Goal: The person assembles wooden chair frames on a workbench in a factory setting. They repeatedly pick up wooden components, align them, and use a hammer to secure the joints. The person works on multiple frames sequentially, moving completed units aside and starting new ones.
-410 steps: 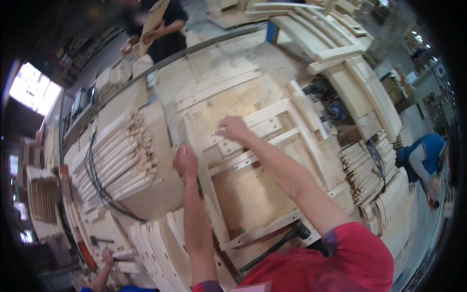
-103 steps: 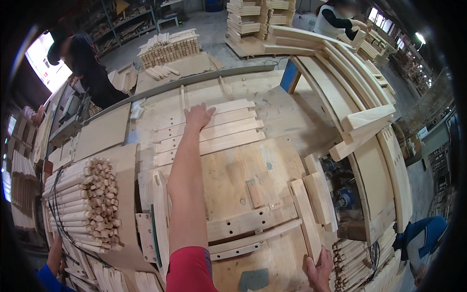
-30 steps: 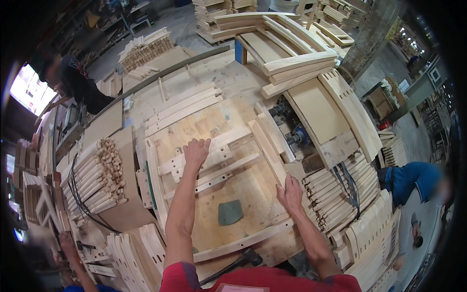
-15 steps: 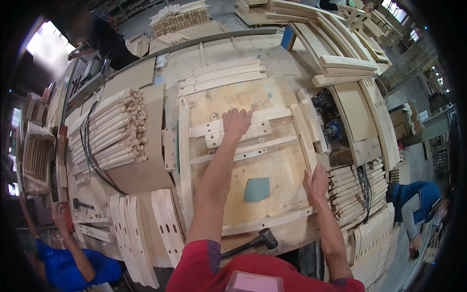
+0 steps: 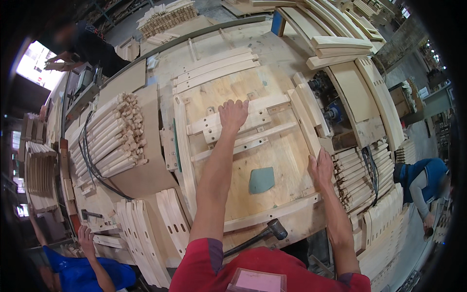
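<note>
A pale wooden frame lies on a plywood board [image 5: 292,168] before me. My left hand [image 5: 234,115] has its fingers curled over the upper cross rail [image 5: 277,101], beside a short block with dark holes [image 5: 212,135]. A thinner rail [image 5: 279,130] runs below it. At the frame's right side, my right hand [image 5: 321,168] is wrapped around the lower end of the side bar [image 5: 302,119]; its palm side is partly hidden. The left side bar [image 5: 181,121] stands apart from both hands. Near my body lies a black-headed mallet [image 5: 276,229].
Bundled wooden spindles [image 5: 109,134] lie at left, another bundle [image 5: 367,175] at right. Slotted slats [image 5: 172,219] rest at the near left. A grey-green patch [image 5: 261,180] is on the board. Co-workers are at lower left [image 5: 90,272], right [image 5: 423,182] and far left.
The whole view has shifted and turned slightly. Both my hands stay on the same wooden pieces. The co-worker's hand at lower left has moved lower and rightward in view.
</note>
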`<state>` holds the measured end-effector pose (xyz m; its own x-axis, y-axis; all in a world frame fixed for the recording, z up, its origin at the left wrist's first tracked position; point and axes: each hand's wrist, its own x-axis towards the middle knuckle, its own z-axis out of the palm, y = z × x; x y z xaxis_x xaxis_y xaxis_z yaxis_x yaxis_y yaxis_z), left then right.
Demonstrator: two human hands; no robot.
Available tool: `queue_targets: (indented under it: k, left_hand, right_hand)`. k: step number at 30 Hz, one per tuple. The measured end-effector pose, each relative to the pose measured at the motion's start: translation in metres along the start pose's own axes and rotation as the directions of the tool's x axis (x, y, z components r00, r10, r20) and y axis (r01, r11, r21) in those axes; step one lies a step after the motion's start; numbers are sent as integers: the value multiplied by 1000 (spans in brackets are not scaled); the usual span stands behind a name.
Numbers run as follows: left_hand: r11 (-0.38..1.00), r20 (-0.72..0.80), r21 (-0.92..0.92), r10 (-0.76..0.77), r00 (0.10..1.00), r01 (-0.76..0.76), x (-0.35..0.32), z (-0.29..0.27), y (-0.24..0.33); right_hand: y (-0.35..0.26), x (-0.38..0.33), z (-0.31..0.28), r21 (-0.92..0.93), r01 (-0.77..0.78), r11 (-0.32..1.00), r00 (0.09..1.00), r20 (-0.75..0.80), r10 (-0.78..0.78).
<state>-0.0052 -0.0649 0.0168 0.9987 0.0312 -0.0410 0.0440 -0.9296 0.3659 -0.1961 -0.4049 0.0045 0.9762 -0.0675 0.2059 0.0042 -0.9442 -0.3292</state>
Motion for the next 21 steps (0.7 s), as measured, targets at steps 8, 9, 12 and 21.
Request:
queue_targets:
  k: [8, 9, 12, 21]
  left_hand:
    - [1000, -36, 21, -19, 999, 20, -1, -1, -6]
    - [999, -43, 28, -19, 999, 20, 0, -2, -7]
    - [999, -46, 37, -14, 999, 15, -1, -1, -8]
    - [999, 11, 36, -29, 1000, 29, 4, 4, -1]
  right_hand:
    - [-6, 2, 1, -14, 14, 1000, 1000, -14, -14]
    - [-8, 1, 2, -9, 13, 1000, 1000, -13, -14]
    - [-16, -2, 5, 4, -18, 1000, 1000, 4, 18]
    - [-8, -8, 11, -26, 24, 999, 997, -70, -25]
